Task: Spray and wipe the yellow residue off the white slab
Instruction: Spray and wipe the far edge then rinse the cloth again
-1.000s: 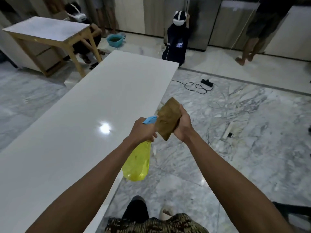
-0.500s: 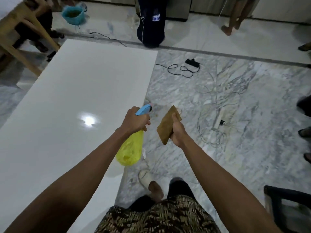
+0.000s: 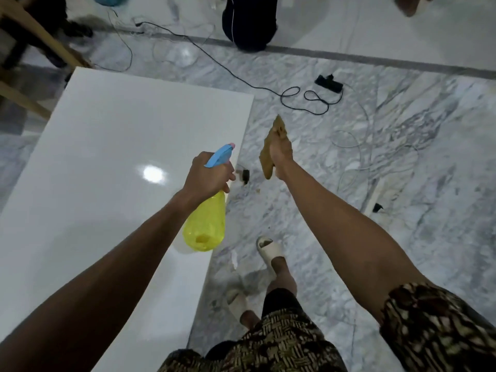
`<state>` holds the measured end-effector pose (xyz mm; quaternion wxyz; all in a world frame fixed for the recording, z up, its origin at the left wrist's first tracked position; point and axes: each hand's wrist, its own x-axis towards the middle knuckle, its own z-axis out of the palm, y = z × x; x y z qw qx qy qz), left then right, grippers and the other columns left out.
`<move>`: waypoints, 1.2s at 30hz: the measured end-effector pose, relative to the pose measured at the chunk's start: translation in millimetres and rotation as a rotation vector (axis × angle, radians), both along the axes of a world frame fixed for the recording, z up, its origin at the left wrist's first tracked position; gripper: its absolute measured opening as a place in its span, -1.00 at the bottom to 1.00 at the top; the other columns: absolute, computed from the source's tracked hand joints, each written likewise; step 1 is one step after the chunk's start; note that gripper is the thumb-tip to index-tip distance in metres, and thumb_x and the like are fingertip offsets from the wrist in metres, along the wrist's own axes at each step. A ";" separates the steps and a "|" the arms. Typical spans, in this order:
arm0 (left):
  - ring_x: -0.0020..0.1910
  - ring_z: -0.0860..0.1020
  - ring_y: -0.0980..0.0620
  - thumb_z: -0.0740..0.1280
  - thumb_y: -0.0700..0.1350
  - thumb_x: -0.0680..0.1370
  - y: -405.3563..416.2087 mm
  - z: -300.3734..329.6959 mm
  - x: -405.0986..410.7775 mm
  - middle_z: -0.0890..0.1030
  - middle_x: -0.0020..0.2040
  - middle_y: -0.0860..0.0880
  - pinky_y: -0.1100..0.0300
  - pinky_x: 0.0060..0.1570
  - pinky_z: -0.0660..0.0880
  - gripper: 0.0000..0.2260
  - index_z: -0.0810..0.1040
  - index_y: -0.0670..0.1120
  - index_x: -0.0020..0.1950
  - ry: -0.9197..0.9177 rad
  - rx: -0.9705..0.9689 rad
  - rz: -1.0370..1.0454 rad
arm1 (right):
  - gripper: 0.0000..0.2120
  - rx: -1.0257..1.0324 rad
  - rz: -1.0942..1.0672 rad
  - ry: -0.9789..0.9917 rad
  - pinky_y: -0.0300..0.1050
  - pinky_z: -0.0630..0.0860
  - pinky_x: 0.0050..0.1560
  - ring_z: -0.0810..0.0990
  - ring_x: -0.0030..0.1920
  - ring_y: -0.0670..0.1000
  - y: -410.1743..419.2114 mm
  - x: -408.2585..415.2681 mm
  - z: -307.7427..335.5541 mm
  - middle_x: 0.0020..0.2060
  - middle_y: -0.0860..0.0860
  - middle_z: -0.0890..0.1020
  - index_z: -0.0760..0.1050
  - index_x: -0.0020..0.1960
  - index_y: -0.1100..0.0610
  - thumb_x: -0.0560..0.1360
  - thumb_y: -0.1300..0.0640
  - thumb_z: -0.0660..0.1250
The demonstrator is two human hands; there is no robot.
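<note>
Slab: white glossy rectangular slab (image 3: 107,162), filling the view from about 7 to 11 o'clock, its right edge running down past the bottle; one ceiling light glints on it and I can make out no yellow residue on the part that shows.
Left hand: left hand (image 3: 208,174) wrapped closed around the neck of the translucent yellow plastic spray bottle (image 3: 205,224) with its blue trigger head (image 3: 218,156); nozzle aims toward 1 o'clock, along the slab's right edge rather than down onto it.
Right hand: right hand (image 3: 279,154) closed on the brown folded cleaning cloth (image 3: 272,146), held edge-up over the grey-veined marble floor (image 3: 402,157), off the slab at 3 o'clock of the bottle.
Change: a second ago the cloth was pressed right against the nozzle; the hands have since parted, and the view has tipped downward so the slab's far edge now sits at 11 o'clock.
Meaning: my guess is the cloth has been wetted at the nozzle instead of the slab, so the wiping step looks close; neither cloth nor spray has met the surface yet.
Next: the cloth needs to swing toward 9 o'clock and land flat on the surface, once the residue is found.
Nearby: black cable (image 3: 241,79) loops across the floor at 12 o'clock; the person's pale rubber sandal (image 3: 268,249) steps at 6 o'clock, just beside the slab's edge.
Risk: loose white wires at 2 o'clock could catch a foot.
</note>
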<state>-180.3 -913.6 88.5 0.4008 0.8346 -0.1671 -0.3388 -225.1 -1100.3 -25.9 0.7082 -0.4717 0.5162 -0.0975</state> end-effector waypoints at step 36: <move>-0.14 0.67 -0.43 0.30 0.09 0.31 -61.9 -47.7 95.3 0.61 -0.09 -0.40 -0.35 -0.18 0.66 -0.62 0.61 0.08 0.10 -0.147 0.030 0.053 | -0.55 -1.321 0.662 0.158 0.33 0.03 0.49 0.03 0.56 0.31 34.0 121.0 -145.2 0.54 0.17 0.24 0.40 0.46 -0.08 0.59 -0.12 0.21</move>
